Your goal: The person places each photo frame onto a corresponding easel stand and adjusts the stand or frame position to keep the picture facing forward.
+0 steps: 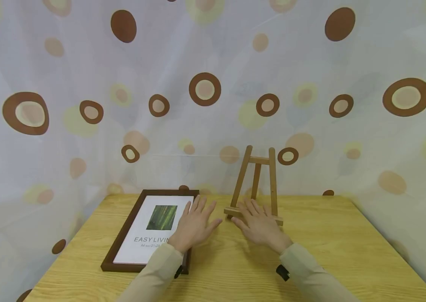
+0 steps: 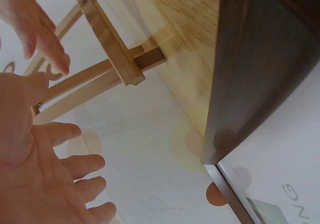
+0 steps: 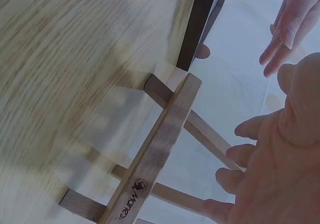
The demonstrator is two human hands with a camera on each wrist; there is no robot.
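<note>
Where left hand (image 1: pixel 195 225) is: over R edge of picture frame (image 1: pixel 125 226), palm down in head view; contact w/ frame cannot be told.
State, L hand: fingers extended & spread, thumb out to the side; holding nothing.
Right hand (image 1: pixel 260 224): in front of easel (image 1: pixel 256 179), overlapping its lower part in head view; contact cannot be told.
State, R hand: fingers extended, spread, thumb pointing inward; nothing gripped.
Gap betw. hands: apart, approx. level w/ each other.
Picture frame: dark brown, lying on table (image 1: pixel 330 243), L side, print facing up.
Print: white sheet (image 1: pixel 141 218) w/ green picture (image 1: pixel 162 218); lettering "EASY LIVING" below, end covered by L hand in head view; smaller A4 line under it, partly hidden.
Easel: wooden, upright on table toward back, R of frame; two front legs, crossbar, rear leg.
Ledge (image 3: pixel 155 146): across easel's front legs, low down; logo & dark lettering noted.
Sleeves (image 1: pixel 156 268): pale beige, both arms.
Curtain (image 1: pixel 232 50): white, brown/yellow spots & rings, behind table.
</note>
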